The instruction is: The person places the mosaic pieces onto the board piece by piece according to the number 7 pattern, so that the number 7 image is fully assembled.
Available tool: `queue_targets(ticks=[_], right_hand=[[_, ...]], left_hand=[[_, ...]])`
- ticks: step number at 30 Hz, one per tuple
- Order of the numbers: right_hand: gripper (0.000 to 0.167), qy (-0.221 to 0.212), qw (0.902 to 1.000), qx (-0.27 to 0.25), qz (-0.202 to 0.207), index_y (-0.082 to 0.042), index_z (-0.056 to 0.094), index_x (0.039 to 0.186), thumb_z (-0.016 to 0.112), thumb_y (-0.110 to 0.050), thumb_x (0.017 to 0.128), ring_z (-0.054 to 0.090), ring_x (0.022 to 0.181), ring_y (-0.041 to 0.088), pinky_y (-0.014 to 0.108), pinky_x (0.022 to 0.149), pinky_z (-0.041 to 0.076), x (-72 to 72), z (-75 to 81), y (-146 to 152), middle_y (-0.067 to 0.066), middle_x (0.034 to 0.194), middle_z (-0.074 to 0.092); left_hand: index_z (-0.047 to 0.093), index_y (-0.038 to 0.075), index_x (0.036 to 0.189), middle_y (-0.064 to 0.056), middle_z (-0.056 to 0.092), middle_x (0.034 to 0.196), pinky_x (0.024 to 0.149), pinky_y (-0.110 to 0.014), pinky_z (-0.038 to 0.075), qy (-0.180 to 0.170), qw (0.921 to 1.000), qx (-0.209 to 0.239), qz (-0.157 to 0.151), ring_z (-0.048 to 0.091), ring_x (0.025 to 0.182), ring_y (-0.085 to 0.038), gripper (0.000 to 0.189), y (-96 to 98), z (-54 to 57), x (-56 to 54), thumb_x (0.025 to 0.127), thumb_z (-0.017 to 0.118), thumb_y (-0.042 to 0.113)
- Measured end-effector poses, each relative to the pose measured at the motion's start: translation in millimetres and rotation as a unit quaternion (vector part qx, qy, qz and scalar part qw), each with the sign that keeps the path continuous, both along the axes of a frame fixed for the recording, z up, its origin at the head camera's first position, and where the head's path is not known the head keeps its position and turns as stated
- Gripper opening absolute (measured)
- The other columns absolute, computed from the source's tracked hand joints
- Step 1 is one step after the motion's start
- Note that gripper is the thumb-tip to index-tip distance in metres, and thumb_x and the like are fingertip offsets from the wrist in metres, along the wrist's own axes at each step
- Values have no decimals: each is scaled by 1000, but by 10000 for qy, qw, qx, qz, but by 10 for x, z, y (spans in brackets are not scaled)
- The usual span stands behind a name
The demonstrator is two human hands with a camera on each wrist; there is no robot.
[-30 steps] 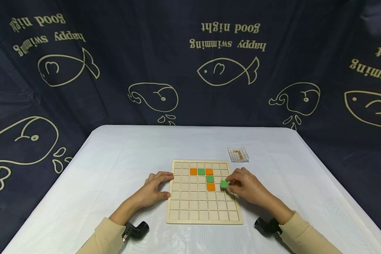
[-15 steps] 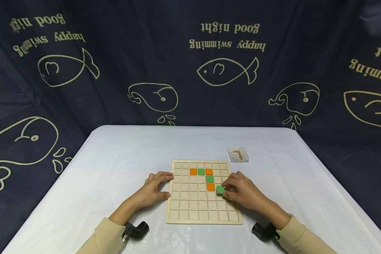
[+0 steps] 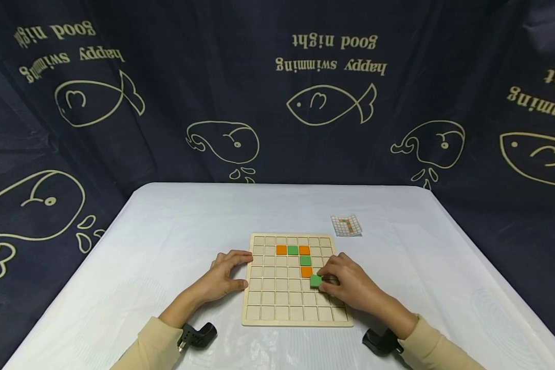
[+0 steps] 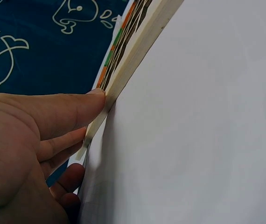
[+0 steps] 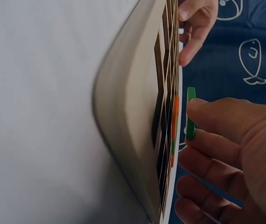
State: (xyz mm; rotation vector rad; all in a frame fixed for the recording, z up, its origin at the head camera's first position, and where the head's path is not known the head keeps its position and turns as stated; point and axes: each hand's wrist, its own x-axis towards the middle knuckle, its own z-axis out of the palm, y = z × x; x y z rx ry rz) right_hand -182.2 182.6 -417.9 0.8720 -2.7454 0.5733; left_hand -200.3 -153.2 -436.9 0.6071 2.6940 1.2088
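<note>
A square wooden grid board (image 3: 275,298) lies on the white table. Orange and green tiles sit in its cells: a row near the top with an orange tile (image 3: 281,250) at its left end, then a column running down to another orange tile (image 3: 307,272). My right hand (image 3: 351,283) pinches a loose green tile (image 3: 315,281) between thumb and finger, just below and right of that lowest orange one. In the right wrist view this green tile (image 5: 191,112) is held a little off the board. My left hand (image 3: 223,276) touches the board's left edge with thumb and fingers.
A small card (image 3: 347,226) printed with a coloured grid pattern lies beyond the board's upper right corner. Behind the table (image 3: 189,216) hangs a dark blue cloth (image 3: 166,154) with fish and whale drawings. Each wrist wears a black device (image 3: 199,335).
My right hand has carried the green tile left and nearer to me over the board, from the right-hand columns to beneath the lowest orange tile. The left hand has stayed put.
</note>
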Motion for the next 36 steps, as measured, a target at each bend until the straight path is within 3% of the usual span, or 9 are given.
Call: queue_targets(ticks=[9, 19, 36], right_hand=[[18, 87, 9999, 64, 112, -15, 72, 96, 74, -20, 79, 41, 80, 5, 22, 68, 39, 21, -11, -44, -8, 89, 62], [17, 577, 9981, 133, 158, -17, 74, 91, 77, -23, 75, 45, 81, 5, 24, 71, 40, 29, -43, -109, -10, 87, 63], [18, 434, 9985, 321, 83, -18, 73, 92, 77, -26, 76, 43, 82, 6, 25, 73, 41, 22, -53, -166, -11, 88, 60]], left_hand=[[54, 13, 132, 4, 44, 143, 87, -34, 24, -23, 10000, 0, -20, 33, 107, -16, 56, 0, 3, 3, 79, 73, 15], [54, 13, 131, 4, 44, 143, 87, -35, 24, -38, 10000, 40, -8, 33, 108, -17, 56, 2, -3, 2, 79, 73, 14], [55, 11, 131, 3, 45, 143, 87, -34, 24, 53, 10000, 9, -44, 34, 107, -16, 56, 0, -4, -1, 78, 73, 15]])
